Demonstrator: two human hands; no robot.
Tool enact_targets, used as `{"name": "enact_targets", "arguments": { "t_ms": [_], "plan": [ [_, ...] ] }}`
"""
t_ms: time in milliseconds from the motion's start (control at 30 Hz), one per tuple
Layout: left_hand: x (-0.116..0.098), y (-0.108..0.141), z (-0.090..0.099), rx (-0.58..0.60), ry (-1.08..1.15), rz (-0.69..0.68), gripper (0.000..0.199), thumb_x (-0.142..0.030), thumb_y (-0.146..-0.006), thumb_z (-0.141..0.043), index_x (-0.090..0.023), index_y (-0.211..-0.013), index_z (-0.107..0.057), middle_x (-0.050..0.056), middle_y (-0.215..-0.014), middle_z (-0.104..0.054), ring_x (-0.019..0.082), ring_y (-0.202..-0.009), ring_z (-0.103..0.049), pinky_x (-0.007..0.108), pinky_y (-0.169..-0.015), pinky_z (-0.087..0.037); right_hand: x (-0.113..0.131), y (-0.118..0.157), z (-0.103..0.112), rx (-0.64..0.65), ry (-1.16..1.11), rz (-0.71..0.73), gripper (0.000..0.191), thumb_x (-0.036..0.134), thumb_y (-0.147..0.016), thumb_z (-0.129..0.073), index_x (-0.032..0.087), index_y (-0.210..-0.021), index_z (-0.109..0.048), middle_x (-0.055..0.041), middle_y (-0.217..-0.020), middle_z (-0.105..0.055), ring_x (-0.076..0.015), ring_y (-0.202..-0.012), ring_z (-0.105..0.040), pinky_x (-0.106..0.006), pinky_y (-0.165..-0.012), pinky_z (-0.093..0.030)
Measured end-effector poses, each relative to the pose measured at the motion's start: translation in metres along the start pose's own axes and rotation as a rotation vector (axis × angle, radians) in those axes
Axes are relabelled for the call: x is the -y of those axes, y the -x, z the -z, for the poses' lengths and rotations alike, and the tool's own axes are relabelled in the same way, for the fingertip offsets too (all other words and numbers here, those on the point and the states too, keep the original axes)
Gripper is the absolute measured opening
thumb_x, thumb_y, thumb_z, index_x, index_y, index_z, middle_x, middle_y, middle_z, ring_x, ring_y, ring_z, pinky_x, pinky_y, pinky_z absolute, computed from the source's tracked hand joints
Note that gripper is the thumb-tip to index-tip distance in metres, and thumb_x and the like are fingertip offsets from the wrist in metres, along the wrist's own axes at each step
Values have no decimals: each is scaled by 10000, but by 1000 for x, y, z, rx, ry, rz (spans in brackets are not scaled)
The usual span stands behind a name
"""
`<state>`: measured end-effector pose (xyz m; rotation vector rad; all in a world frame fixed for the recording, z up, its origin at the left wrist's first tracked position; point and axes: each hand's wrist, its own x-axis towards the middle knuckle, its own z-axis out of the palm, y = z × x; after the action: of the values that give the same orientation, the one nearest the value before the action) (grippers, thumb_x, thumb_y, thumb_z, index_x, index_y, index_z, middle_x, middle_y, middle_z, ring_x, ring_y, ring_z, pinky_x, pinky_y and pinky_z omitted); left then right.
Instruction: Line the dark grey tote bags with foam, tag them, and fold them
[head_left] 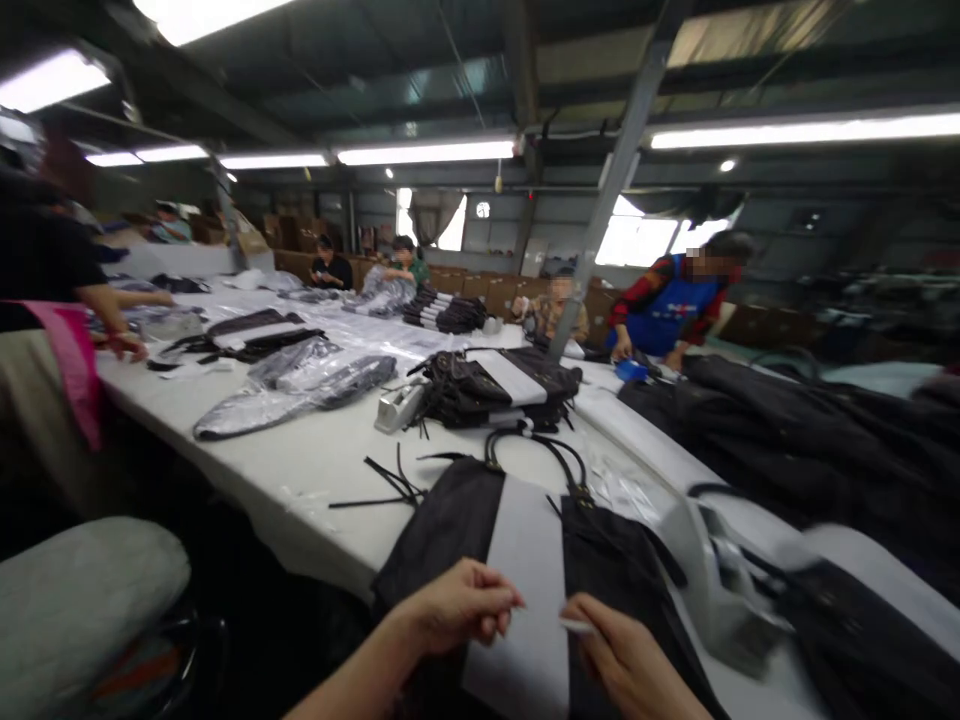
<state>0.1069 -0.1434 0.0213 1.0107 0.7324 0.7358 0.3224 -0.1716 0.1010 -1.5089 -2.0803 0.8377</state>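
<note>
A black handbag (450,520) lies on the table right in front of me, its handles pointing away and a wide white paper band (529,530) around its middle. Over the band, my left hand (476,600) is closed in a pinch; a tiny pale tip shows at its fingers, too small to name. To its right, my right hand (619,645) grips a thin white strip (577,627) between thumb and fingers. Blur and the fingers hide most of the strip. A gap separates the two hands.
Beyond the bag stands a stack of banded black bags (502,385) beside a grey tape dispenser (401,405). Plastic-wrapped bags (300,385) lie to the left. Another dispenser (727,590) and a black bag heap (817,430) are rightward. A metal post (611,190) rises ahead; co-workers surround the tables.
</note>
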Motion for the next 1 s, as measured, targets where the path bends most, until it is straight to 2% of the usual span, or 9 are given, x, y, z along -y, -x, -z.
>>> {"name": "enact_targets", "arguments": {
  "t_ms": [200,467,567,633,700,767,833,900,1000],
  "plan": [
    [14,16,-4,3,223,100,600,-647,-773,-580,-78,-954,-642,53,-700,-645,67,-509,-510,193,-496,-364,4,5,-5,77,-100,-28,277,308,-892,-389,204,-684,-540,26,-606,-550,-118,-576,-483,-222,-558,-355],
    [17,9,-14,-34,-75,104,448,-529,-653,-729,-105,-754,-626,-4,-589,-613,56,-451,-461,186,-458,-304,-22,10,-6,46,-60,-103,308,320,-905,-363,198,-763,-607,10,-635,-594,-134,-608,-547,-239,-607,-405],
    [9,6,-13,-110,-197,43,413,-534,-682,-670,-129,-712,-592,-29,-551,-576,65,-451,-462,191,-459,-304,-26,10,-8,29,41,-120,344,364,-800,-555,198,-1089,-637,-79,-1038,-670,-229,-992,-604,-348,-878,-445],
    [5,5,-12,-134,-283,18,385,-520,-703,-632,-140,-696,-576,-41,-531,-552,71,-444,-458,197,-457,-310,-23,10,-12,19,92,-99,740,365,-665,-706,217,-1351,-473,-121,-1394,-475,-302,-1311,-392,-455,-1070,-310],
    [1,3,-11,-128,-353,5,358,-499,-722,-600,-144,-686,-571,-39,-529,-549,76,-436,-457,204,-457,-323,-16,7,-19,22,39,-44,865,375,-660,-725,238,-1432,-359,-109,-1496,-342,-296,-1395,-259,-484,-1124,-225],
    [-2,0,-10,-112,-391,-18,330,-468,-745,-573,-145,-679,-570,-33,-542,-558,79,-441,-468,206,-465,-342,-10,0,-32,18,-98,16,697,390,-761,-652,235,-1400,-420,-103,-1414,-468,-262,-1310,-415,-436,-1089,-311],
    [-5,-3,-8,-99,-406,-54,305,-434,-761,-554,-146,-661,-562,-31,-541,-557,81,-451,-479,200,-467,-349,-5,-10,-45,2,-228,21,498,421,-828,-582,212,-1280,-568,-91,-1140,-669,-227,-1001,-633,-357,-905,-475],
    [-8,-6,-4,-105,-411,-84,284,-407,-772,-540,-146,-664,-563,-29,-542,-559,82,-458,-487,193,-461,-349,-5,-21,-58,-31,-294,-2,379,457,-853,-543,196,-1080,-695,-52,-836,-720,-187,-706,-646,-288,-682,-500],
    [-14,-9,6,-156,-425,-97,250,-375,-772,-539,-140,-702,-587,-23,-553,-576,86,-459,-497,192,-460,-359,-7,-34,-67,-121,-261,-7,325,462,-839,-558,197,-807,-744,-32,-684,-693,-182,-646,-609,-258,-598,-442]
  ]
}}
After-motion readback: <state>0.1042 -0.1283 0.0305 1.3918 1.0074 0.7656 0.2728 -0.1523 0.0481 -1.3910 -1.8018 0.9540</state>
